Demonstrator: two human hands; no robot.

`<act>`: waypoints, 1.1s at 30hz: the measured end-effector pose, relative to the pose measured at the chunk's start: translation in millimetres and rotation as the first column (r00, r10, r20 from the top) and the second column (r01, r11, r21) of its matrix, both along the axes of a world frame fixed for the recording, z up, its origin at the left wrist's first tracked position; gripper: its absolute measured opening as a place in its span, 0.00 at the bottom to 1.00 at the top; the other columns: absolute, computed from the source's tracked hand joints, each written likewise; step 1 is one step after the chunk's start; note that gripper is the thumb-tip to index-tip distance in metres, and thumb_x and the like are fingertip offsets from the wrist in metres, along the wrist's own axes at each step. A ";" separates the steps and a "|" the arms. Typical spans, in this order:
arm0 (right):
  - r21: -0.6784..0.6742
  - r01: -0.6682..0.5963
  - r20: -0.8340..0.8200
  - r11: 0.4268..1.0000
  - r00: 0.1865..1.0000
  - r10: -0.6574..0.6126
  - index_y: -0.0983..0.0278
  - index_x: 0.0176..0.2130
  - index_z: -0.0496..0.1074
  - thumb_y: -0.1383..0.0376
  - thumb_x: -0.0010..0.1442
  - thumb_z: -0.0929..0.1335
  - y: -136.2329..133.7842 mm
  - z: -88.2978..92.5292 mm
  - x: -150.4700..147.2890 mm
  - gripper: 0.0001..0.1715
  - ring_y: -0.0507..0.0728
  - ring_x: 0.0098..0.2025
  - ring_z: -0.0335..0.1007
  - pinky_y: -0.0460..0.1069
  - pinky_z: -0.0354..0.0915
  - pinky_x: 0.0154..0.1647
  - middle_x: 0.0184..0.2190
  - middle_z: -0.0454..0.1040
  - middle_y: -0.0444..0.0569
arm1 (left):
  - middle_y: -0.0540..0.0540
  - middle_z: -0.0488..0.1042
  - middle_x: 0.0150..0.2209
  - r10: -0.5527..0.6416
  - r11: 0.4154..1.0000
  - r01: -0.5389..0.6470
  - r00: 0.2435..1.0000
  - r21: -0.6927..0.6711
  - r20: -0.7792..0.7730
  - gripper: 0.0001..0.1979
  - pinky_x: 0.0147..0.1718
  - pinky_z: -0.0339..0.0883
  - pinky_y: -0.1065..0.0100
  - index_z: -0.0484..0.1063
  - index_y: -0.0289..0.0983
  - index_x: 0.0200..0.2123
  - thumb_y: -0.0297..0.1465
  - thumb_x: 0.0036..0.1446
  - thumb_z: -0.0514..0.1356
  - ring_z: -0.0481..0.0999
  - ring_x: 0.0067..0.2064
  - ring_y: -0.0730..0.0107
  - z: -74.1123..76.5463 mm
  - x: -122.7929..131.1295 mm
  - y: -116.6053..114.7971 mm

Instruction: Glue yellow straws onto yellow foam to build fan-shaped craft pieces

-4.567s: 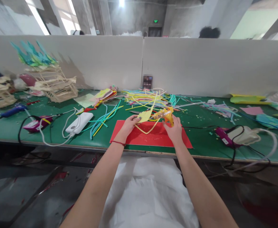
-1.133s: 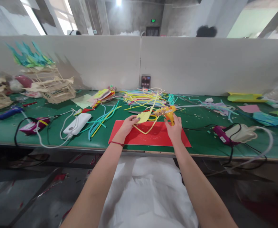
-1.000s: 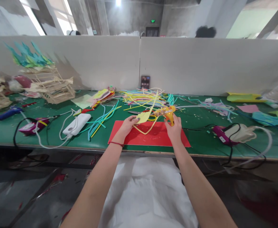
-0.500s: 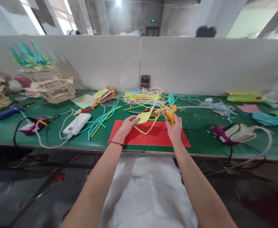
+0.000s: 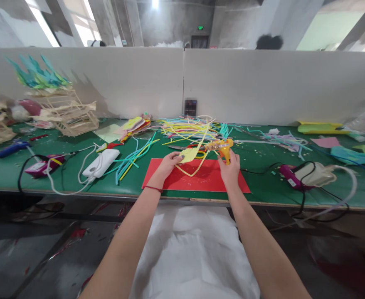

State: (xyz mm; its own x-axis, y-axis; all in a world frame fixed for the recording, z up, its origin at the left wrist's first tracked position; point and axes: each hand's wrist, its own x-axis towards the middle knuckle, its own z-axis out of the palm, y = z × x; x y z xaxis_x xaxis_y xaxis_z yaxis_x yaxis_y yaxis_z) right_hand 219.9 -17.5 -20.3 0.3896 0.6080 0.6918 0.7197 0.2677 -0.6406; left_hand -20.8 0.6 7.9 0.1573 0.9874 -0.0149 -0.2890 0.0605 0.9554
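My left hand (image 5: pixel 169 163) is closed on a pale yellow leaf-shaped piece (image 5: pixel 189 155), its fingertips at the left edge. A thin yellow strip (image 5: pixel 192 173) hangs from that piece in a loop, and another stretch rises toward the back. In my right hand (image 5: pixel 230 167) is a yellow-orange glue gun (image 5: pixel 225 148), its nozzle pointing left toward the leaf piece. A red board (image 5: pixel 207 178) lies flat on the table beneath both hands. Behind the leaf piece, scissors (image 5: pixel 201 153) with yellow handles are partly hidden.
Many coloured strips (image 5: pixel 185 128) lie heaped behind my hands, with teal and yellow ones (image 5: pixel 132 160) to the left. A white power strip (image 5: pixel 100 163) with cables stands left. Stick-built models (image 5: pixel 70 118) are at far left. A purple box (image 5: pixel 291 177) sits right. A low partition (image 5: pixel 123 83) closes the back.
My right hand and the glue gun have shifted very slightly to the right. The left hand still holds the leaf piece in nearly the same place.
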 end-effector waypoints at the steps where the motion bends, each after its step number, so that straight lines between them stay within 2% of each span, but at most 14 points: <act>1: 0.001 0.007 0.002 1.000 1.000 -0.007 0.66 0.51 0.68 0.57 0.56 0.65 0.1 -0.1 0.1 0.26 0.58 0.36 0.65 0.56 0.66 0.42 0.35 0.65 0.52 | 0.51 0.74 0.28 0.000 1.000 0.000 1.000 0.000 -0.001 0.21 0.33 0.63 0.71 0.73 0.34 0.32 0.34 0.32 0.72 0.72 0.30 0.74 0.2 0.1 -0.2; 14: -0.039 0.031 -0.010 0.999 0.999 -0.031 0.68 0.52 0.68 0.58 0.55 0.65 1.1 -0.9 1.7 0.27 0.59 0.38 0.64 0.56 0.66 0.43 0.36 0.65 0.53 | 0.51 0.74 0.27 -0.006 1.000 0.006 1.000 0.000 -0.002 0.21 0.32 0.63 0.73 0.73 0.34 0.31 0.34 0.31 0.73 0.72 0.29 0.75 -0.9 -0.3 0.7; 20: -0.051 0.033 -0.022 0.998 0.999 -0.034 0.68 0.52 0.67 0.57 0.55 0.65 2.2 -2.4 3.0 0.27 0.59 0.39 0.64 0.56 0.66 0.43 0.37 0.65 0.53 | 0.51 0.74 0.27 -0.015 1.000 0.015 0.999 0.014 -0.032 0.19 0.33 0.62 0.72 0.73 0.34 0.32 0.33 0.34 0.72 0.72 0.29 0.75 0.2 -0.7 -0.6; 27: -0.057 0.039 -0.029 0.998 0.999 -0.040 0.67 0.52 0.67 0.57 0.55 0.65 3.3 -3.5 3.7 0.27 0.59 0.39 0.65 0.56 0.66 0.44 0.37 0.65 0.53 | 0.52 0.74 0.27 -0.011 1.000 0.012 1.000 0.002 -0.026 0.21 0.32 0.62 0.73 0.73 0.34 0.31 0.34 0.30 0.73 0.71 0.29 0.75 0.9 0.0 0.2; 33: -0.065 0.042 -0.049 0.997 0.998 -0.045 0.68 0.52 0.67 0.58 0.55 0.65 2.0 -1.8 3.1 0.27 0.59 0.40 0.64 0.56 0.66 0.45 0.38 0.66 0.55 | 0.51 0.74 0.27 -0.016 1.000 0.017 0.999 0.026 -0.040 0.21 0.32 0.63 0.72 0.73 0.34 0.31 0.34 0.31 0.72 0.71 0.29 0.75 -2.2 -0.5 2.1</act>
